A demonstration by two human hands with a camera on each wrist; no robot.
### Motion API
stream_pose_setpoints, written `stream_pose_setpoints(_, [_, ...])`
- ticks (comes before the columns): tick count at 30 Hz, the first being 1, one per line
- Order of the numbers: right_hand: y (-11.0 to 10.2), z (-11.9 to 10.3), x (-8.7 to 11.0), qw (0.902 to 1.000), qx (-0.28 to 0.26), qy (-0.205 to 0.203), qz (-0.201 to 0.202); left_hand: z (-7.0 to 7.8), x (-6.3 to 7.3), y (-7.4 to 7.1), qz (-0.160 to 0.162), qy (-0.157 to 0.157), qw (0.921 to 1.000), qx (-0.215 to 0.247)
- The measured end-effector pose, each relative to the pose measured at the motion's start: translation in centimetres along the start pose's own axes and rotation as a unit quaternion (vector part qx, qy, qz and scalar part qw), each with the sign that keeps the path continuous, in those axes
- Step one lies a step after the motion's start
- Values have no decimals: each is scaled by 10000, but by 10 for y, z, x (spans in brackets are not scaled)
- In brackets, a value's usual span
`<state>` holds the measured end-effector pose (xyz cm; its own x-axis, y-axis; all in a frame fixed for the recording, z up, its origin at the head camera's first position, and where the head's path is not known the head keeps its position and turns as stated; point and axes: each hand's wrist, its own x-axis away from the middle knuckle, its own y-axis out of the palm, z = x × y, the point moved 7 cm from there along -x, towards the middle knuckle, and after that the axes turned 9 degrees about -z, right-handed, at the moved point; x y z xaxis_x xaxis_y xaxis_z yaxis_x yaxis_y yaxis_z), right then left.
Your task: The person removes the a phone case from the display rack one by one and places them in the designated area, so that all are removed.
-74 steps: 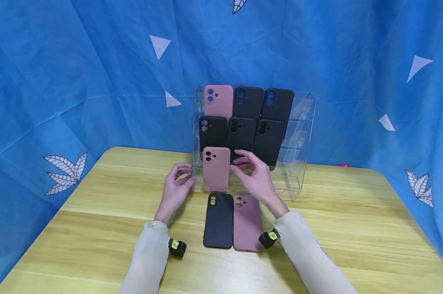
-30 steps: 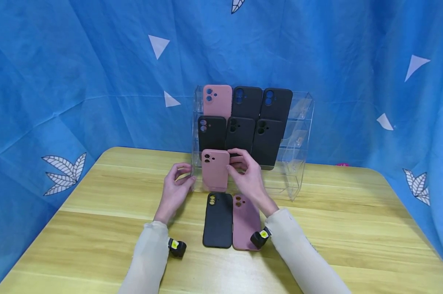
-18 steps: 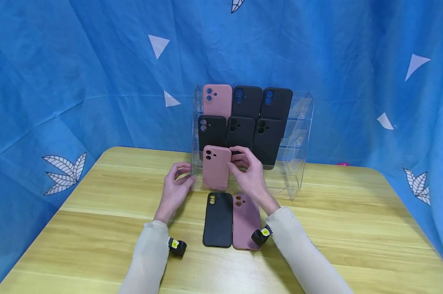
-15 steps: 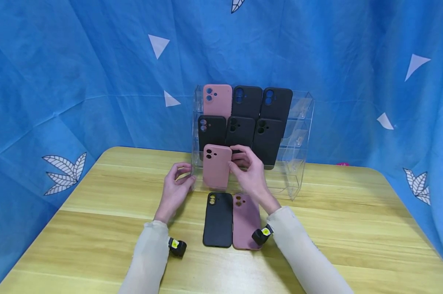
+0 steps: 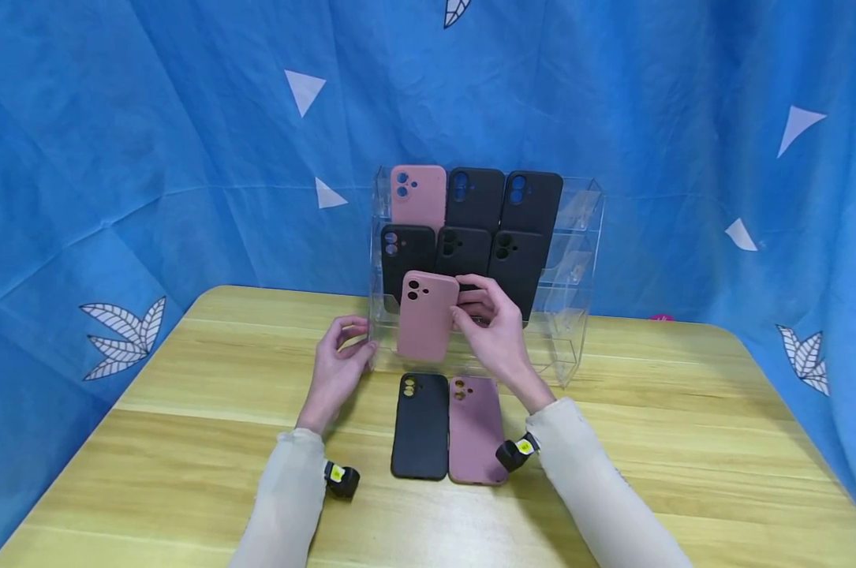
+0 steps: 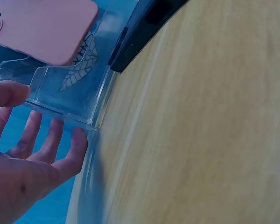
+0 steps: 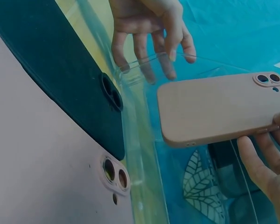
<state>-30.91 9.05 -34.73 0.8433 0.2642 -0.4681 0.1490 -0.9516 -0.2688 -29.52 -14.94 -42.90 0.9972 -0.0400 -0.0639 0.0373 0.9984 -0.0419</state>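
In the head view my right hand (image 5: 495,327) pinches a pink phone case (image 5: 428,317) by its right edge, thumb in front and fingers behind. The case is upright, slightly tilted, in front of the lower part of a clear acrylic display stand (image 5: 573,304). In the right wrist view the same pink case (image 7: 210,109) hangs over the stand, its lower end apart from it. My left hand (image 5: 338,359) holds the stand's left side; in the left wrist view the left hand's fingers (image 6: 51,142) lie along the outside, the thumb at the front edge.
A black phone case (image 5: 420,426) and another pink case (image 5: 476,430) lie side by side on the wooden table (image 5: 683,442), before the stand. Upper tiers hold a pink case (image 5: 418,193) and several black cases (image 5: 523,268). A blue curtain (image 5: 186,118) hangs behind.
My right hand has taken hold of the pink case at the stand's lowest tier, lifted it and shifted it right, tilting it slightly. My left hand has stayed at the stand's side.
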Motion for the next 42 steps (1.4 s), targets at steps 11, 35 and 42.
stream_pose_setpoints(11, [-11,2,6,9999,-69,107,-93,-1,1,0,23,28,10000,-15])
stream_pose_setpoints(35, [-30,19,33,9965,-432,648,-311,0,1,1,-13,2,10000,5])
stream_pose_setpoints(42, [-36,20,39,9950,-452,784,-416,-1,1,0,11,-22,10000,1])
